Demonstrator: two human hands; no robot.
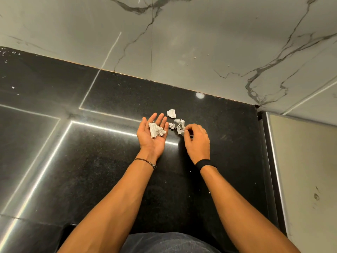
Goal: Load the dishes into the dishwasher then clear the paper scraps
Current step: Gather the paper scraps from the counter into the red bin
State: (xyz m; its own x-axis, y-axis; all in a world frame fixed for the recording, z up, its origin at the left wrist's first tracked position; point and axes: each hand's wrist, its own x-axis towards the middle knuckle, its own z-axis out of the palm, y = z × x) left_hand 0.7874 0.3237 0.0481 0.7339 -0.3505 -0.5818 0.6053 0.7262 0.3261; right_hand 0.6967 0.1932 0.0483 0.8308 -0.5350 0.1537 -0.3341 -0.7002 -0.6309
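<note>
Step in hand: judged to be the paper-clearing part of the task; no dishes or dishwasher in view.
Left hand (pixel 152 142): palm up, fingers spread and nearly straight, serving as a tray low over the black table (pixel 109 161).
Collected scrap (pixel 156 130): crumpled white paper lying loose on the left palm, not gripped.
Right hand (pixel 197 139): back up, fingers curled, thumb and fingertips pinching one piece of paper.
Pinched scrap (pixel 179 130): crumpled piece at the near end of a small cluster, just right of the left hand's fingertips; whether it has left the table cannot be told.
Cluster scrap (pixel 179 121): touches or overlaps the pinched scrap on its far side.
Small scrap (pixel 170 125): lies between the cluster and the left hand.
Far scrap (pixel 171 113): lies apart from the cluster, toward the marble wall (pixel 182 42).
Flecks (pixel 189 171): tiny white bits on the table, nearer the person.
Procedure: carry each piece the short way across and release it only once it is over the left palm.
Procedure: keep the left palm level and cupped slightly as the load grows.
Procedure: take the near pieces first, then the far scrap.
Caution: crumpled paper is light; a tilted palm or a quick move is likely to shed it.
Caution: the flecks look too small to pinch; sweeping them to the table edge into the palm may serve better.
</note>
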